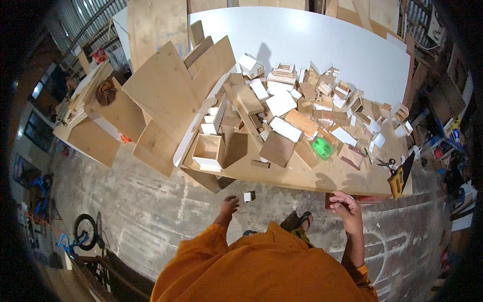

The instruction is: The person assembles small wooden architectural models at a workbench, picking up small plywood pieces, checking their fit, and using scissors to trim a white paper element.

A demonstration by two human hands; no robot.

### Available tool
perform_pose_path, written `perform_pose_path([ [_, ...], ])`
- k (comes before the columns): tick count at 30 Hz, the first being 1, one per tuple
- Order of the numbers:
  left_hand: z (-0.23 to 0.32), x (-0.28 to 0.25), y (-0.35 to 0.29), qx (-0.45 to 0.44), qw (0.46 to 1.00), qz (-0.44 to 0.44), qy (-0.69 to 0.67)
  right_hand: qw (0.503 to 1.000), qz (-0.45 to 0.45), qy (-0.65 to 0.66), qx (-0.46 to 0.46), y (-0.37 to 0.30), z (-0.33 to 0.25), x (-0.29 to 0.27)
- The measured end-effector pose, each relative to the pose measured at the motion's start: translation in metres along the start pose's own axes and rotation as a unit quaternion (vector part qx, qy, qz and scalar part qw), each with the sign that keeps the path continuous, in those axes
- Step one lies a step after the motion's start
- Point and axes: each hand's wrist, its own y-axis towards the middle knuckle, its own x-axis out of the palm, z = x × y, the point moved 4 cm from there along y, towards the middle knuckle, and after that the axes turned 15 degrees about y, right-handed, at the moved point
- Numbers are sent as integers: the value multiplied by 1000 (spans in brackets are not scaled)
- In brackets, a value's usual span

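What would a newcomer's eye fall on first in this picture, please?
Probably the bright green object among the wooden pieces on the table. Next might come the yellow-handled saw at the table's right end, then the wearer's orange top across the lower middle of the picture.

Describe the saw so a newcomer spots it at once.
Start at the table. Near its front right corner lies the saw, just right of the scissors. Its bulky yellow handle sets it apart from those smaller, dark scissors.
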Motion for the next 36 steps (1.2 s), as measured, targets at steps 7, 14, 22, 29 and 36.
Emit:
perform_pose_path([
  [7, -25, 52, -35, -74, 996, 22, 47, 999, -17, -39, -21, 51, -29, -59],
  [14, 54, 136, -75, 48, 994, -92, -46, 993, 49, -31, -107, 104, -66, -190],
  [22, 115, 194, -110, 91, 968, -108, -206, 983, 156, 8, -98, 141, -93, -309],
  [29, 107, 190, -105, 73, 986, 32, -146, 985, 118, 38, -118, 169, -110, -286],
  [36, 85, 178, -64, 100, 993, -66, -23, 979, 167, 30, -110, 144, -91, -303],
])
